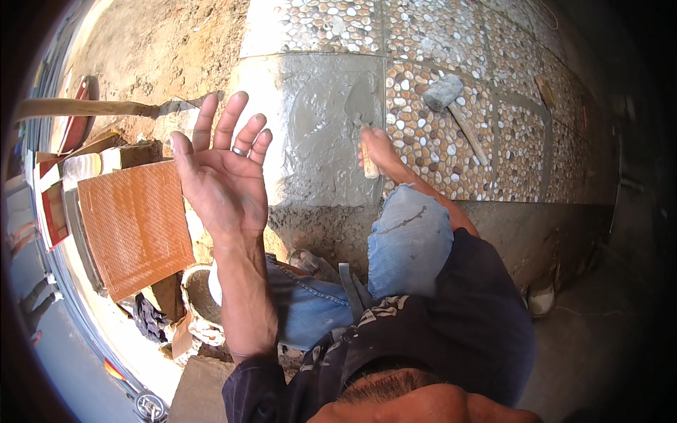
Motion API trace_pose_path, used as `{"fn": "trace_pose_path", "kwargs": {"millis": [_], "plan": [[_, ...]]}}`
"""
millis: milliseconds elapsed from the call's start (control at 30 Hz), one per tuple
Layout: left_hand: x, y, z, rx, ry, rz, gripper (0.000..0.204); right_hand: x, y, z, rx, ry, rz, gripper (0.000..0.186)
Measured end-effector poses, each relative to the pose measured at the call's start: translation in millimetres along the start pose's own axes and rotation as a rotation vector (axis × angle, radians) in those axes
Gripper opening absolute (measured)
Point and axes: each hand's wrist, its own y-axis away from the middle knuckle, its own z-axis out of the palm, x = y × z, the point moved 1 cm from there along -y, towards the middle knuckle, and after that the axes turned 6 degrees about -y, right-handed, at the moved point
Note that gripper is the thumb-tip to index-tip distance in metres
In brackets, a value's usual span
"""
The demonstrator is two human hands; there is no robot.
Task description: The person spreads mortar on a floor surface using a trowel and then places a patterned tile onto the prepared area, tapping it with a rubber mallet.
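Observation:
My left hand (229, 173) is raised with its palm up and fingers spread, holding nothing; a ring is on one finger. In my right hand (381, 149) is a trowel (370, 166), gripped by its pale wooden handle. The trowel's blade is hard to make out against the wet grey mortar (328, 106), at whose right edge the hand rests low. Beside that hand lie pebble-patterned tiles (423, 169) set in rows. On them rests a mallet (443, 92) with a grey head and a wooden handle.
An orange-brown tile (135, 229) with a ribbed face leans on a stack at left. Near it stand a mortar-stained bucket (201, 292) and dark crumpled cloth (149, 317). A long wooden tool handle (88, 108) crosses the sandy ground (169, 49) at far left.

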Motion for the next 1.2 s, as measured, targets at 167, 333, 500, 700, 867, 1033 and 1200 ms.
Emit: {"fn": "trace_pose_path", "kwargs": {"millis": [167,333,500,700,867,1033,1200], "plan": [[-0.1,1.0,0.5,-0.026,0.024,-0.004,0.060,11.3,-3.2,-22.0,-0.039,0.595,-0.233,0.045],[1.3,2.1,0.1,-0.020,0.016,0.007,0.059,-4.9,-10.9,-5.2,0.012,0.364,-0.120,0.045],[3.2,4.1,0.8,0.004,0.002,0.007,0.058,2.2,-16.6,15.0,0.109,0.140,-0.105,0.045],[2.6,4.0,5.4,0.081,-0.011,0.001,0.061,25.5,-9.1,8.3,0.083,0.860,-0.504,0.044],[0.5,3.2,5.9,0.058,-0.004,0.002,0.061,11.2,-28.7,6.2,0.065,0.626,-0.197,0.045],[3.1,3.5,4.2,0.071,0.004,0.005,0.061,-4.6,-10.0,16.2,0.068,0.329,-0.107,0.042],[2.4,2.8,4.9,0.063,0.003,0.007,0.060,11.6,-23.7,15.1,0.083,0.107,-0.082,0.042]]}}
